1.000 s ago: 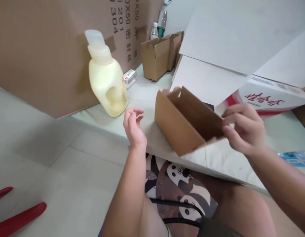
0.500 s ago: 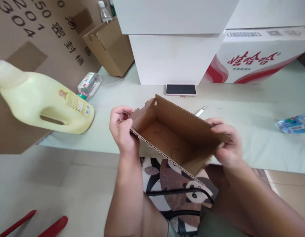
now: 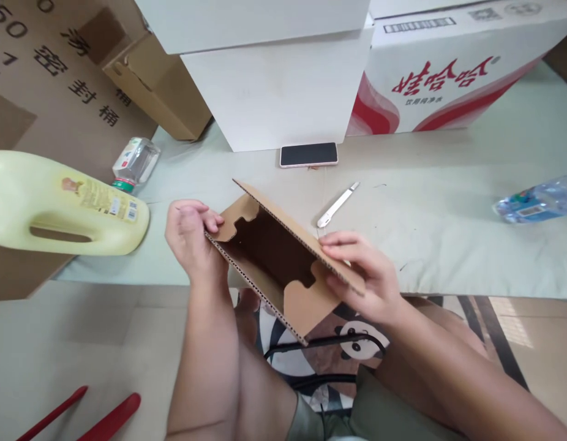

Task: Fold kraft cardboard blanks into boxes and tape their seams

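Observation:
A small brown cardboard box (image 3: pixel 265 275) is held tilted above the front edge of the table, its mouth facing me. Two notched end flaps are folded partly inward over the opening, and the inside is dark. My left hand (image 3: pixel 191 236) grips the box's left end, fingers at the left flap. My right hand (image 3: pixel 364 272) has its fingers on the far panel near the right corner, the thumb hidden behind cardboard. Just beyond the box lies a white utility knife (image 3: pixel 338 205), touched by neither hand.
A phone (image 3: pixel 308 155) lies before stacked white boxes (image 3: pixel 274 92). Beside them is a red-and-white carton (image 3: pixel 430 86). At left are a yellow jug (image 3: pixel 100 214), a clear bottle (image 3: pixel 135 162) and another brown box (image 3: pixel 168 86). A water bottle (image 3: pixel 536 202) lies at right.
The end flaps have folded inward over the box's opening. Both hands and the box appear further left, and the whole view has shifted. The knife now shows fully.

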Available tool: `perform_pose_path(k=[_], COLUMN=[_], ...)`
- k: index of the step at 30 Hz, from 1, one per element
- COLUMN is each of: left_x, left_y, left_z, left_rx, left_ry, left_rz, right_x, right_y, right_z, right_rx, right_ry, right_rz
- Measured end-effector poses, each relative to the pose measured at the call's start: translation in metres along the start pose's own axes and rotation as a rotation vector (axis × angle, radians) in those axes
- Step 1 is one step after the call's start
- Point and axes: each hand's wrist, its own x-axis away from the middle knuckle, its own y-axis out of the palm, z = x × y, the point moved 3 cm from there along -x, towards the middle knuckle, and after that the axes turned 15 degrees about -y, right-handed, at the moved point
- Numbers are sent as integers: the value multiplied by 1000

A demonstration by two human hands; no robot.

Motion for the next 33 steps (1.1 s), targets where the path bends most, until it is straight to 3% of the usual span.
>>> perform_pose_path(k=[4,8,14,20,24,28,33], left_x=[2,-1,-8,-5,-5,-6,-1], left_y=[4,1,-9,-13,-16,-21,-18], left_z=[-6,-13,-19,-20,-23,-20,-18], left_rx=[-9,-85,-186,-308,-429,-545,-672], left_ry=[-11,5,106,103,153,309,338], left_rz=[-78,-52,-145,-165,-201,-260,-335], right_x=[8,12,15,17,19,19,20], right_y=[2,1,-6,-5,-8,-9,-9], right_z=[-11,-6,-2,2,9,9,8], right_rx=[-2,22,112,47,-106,-77,-74], right_ry=[-143,-60,-25,-117,-32,13,37], right_rz=[-23,-16,194,18,37,24,26])
